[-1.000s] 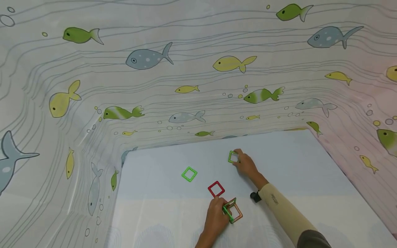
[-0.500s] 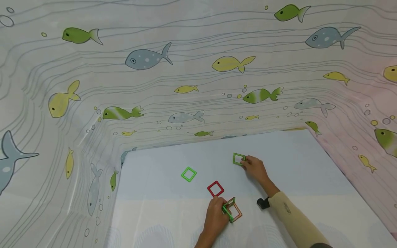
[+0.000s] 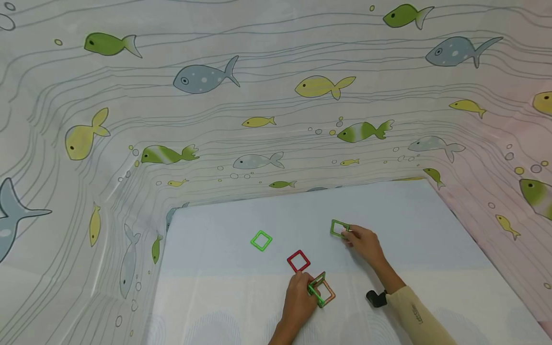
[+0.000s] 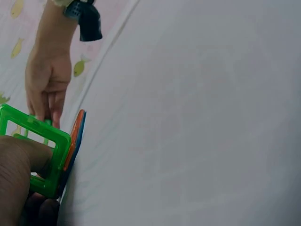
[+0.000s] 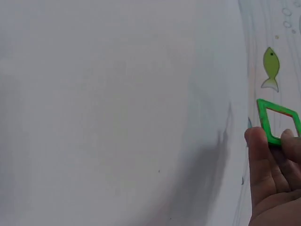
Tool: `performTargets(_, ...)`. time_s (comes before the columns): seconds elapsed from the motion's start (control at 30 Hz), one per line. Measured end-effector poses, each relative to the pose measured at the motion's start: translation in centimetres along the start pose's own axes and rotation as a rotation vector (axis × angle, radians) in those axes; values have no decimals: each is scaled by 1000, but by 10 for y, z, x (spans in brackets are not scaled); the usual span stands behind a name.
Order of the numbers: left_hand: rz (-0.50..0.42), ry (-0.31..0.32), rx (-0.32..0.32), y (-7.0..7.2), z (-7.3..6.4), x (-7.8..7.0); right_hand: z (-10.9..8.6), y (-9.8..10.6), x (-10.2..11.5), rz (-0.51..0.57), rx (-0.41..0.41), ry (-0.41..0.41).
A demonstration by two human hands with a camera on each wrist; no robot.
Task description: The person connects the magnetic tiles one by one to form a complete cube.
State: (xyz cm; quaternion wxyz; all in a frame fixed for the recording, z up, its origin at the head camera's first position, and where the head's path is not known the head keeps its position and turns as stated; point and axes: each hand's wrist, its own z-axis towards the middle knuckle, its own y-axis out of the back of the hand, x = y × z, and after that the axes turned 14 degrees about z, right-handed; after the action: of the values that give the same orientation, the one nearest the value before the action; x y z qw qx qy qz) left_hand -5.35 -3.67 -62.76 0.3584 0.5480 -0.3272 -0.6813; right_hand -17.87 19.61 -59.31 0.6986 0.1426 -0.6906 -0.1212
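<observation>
My left hand [image 3: 299, 299] holds a small structure of joined square magnetic tiles, with a green tile [image 3: 316, 296], an orange tile [image 3: 329, 288] and a second green one behind. In the left wrist view the thumb reaches through the green frame [image 4: 35, 124], and an orange tile [image 4: 74, 136] with a blue edge adjoins it. Farther right and back, my right hand [image 3: 366, 245] pinches a single green square tile [image 3: 333, 227] by its right side. The right wrist view shows thumb and fingers on this green frame [image 5: 264, 121].
A red square tile [image 3: 293, 266] lies just beyond the left hand. A light green square tile [image 3: 256, 246] lies farther left on the white table [image 3: 215, 268]. Fish-patterned sheeting [image 3: 207, 115] rises behind and at both sides.
My right hand has drawn the green tile back rightward and nearer. The left hand keeps its place with the joined tiles. The red and light green tiles lie still.
</observation>
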Motion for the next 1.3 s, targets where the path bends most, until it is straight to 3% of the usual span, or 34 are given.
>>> performTargets(0.1,-7,2,3,-1,0,0,-12,3,0,58,12,20)
performTargets(0.3,-15,13,20,0,1,0,-36,7,-3,57,24,100)
performTargets(0.63,9,13,19,-1,3,0,-66,0,-6,93,-48,121)
performTargets(0.9,19,43,38,1,2,-4,-88,-9,-7,51,-100,206)
performTargets(1.07,30,44,25,0,2,-5,-96,-12,-8,21,-143,197)
performTargets(1.3,34,41,4,1,2,-5,-105,-16,-9,106,-83,165)
